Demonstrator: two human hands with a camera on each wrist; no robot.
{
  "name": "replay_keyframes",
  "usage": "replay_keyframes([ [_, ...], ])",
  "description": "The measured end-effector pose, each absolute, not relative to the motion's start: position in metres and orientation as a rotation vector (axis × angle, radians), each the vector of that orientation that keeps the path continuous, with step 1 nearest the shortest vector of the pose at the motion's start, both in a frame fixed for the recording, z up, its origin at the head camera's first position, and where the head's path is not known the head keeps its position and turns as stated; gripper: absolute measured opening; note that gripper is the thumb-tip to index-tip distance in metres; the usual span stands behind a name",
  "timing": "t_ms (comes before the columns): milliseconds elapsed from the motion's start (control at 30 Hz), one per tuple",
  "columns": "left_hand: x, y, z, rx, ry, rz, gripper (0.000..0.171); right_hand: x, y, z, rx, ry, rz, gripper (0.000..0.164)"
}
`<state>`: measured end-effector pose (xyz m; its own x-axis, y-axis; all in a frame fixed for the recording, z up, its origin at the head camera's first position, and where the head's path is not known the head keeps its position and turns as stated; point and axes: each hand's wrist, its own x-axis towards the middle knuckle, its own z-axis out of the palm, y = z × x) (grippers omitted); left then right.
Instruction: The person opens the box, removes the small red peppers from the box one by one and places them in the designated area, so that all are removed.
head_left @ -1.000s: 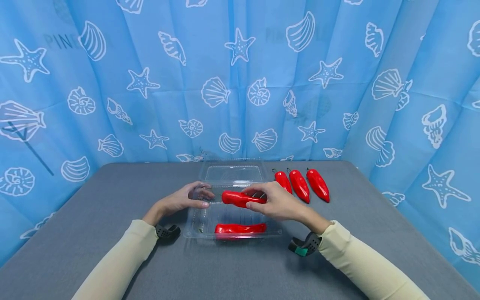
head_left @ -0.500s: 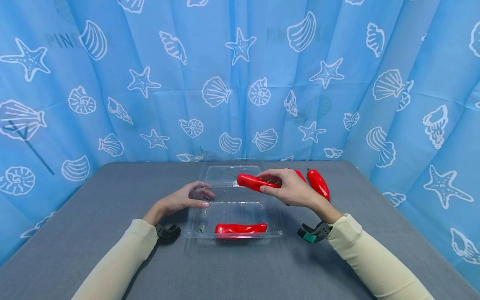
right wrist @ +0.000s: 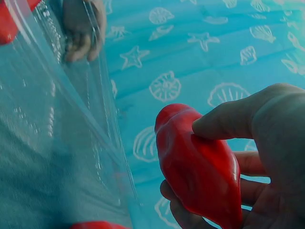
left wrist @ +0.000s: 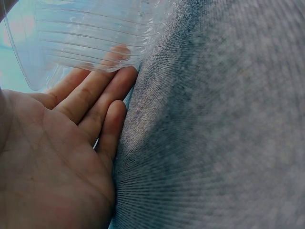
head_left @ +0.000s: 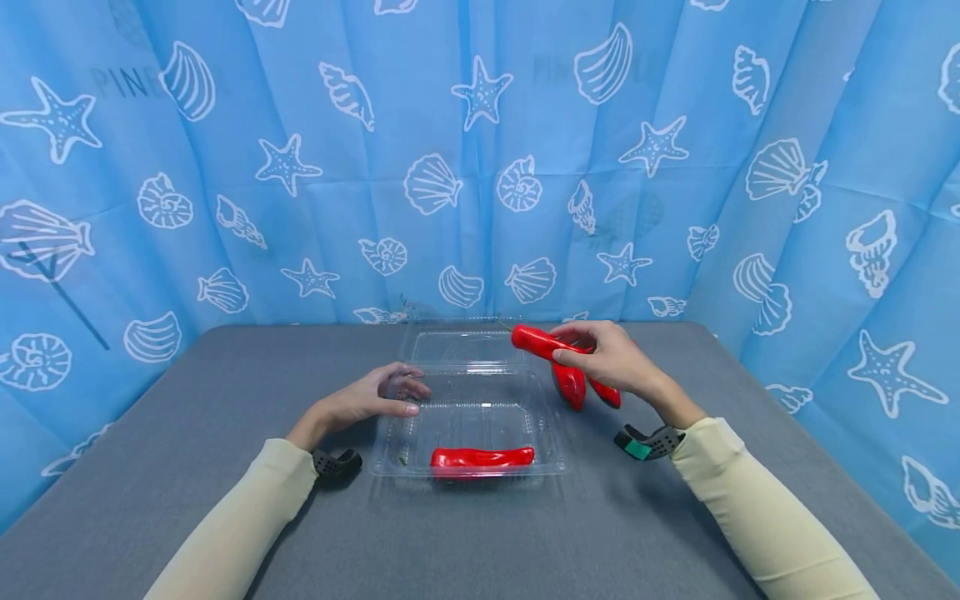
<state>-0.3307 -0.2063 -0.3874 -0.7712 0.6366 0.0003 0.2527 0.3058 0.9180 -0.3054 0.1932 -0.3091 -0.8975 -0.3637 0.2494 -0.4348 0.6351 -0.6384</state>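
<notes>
My right hand [head_left: 617,360] holds a red chili pepper [head_left: 538,342] above the table, right of the clear plastic clamshell box [head_left: 551,433]. In the right wrist view the thumb and fingers pinch the held pepper [right wrist: 193,162]. Another red pepper [head_left: 482,457] lies inside the box along its near wall. More red peppers [head_left: 570,387] rest on the table beneath my right hand, which partly hides them. My left hand [head_left: 363,400] lies at the box's left side with relaxed fingers. In the left wrist view, those fingers [left wrist: 112,86] reach to the ribbed plastic wall.
The box's lid [head_left: 468,346] is folded back flat behind the base. A grey cloth covers the table [head_left: 315,533]. A blue curtain [head_left: 465,167] with white shell prints hangs directly behind the table's far edge.
My right hand has carried the pepper from above the box up and to the right, over the peppers on the table. The left hand has stayed at the box's side.
</notes>
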Motion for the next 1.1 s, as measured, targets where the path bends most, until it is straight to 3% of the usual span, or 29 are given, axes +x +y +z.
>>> replay_keyframes([
  [1100, -0.331, -0.207, -0.388, 0.806, 2.226, 1.450, 0.079, -0.340, 0.317, -0.330, 0.077, -2.780, 1.226, 0.061],
])
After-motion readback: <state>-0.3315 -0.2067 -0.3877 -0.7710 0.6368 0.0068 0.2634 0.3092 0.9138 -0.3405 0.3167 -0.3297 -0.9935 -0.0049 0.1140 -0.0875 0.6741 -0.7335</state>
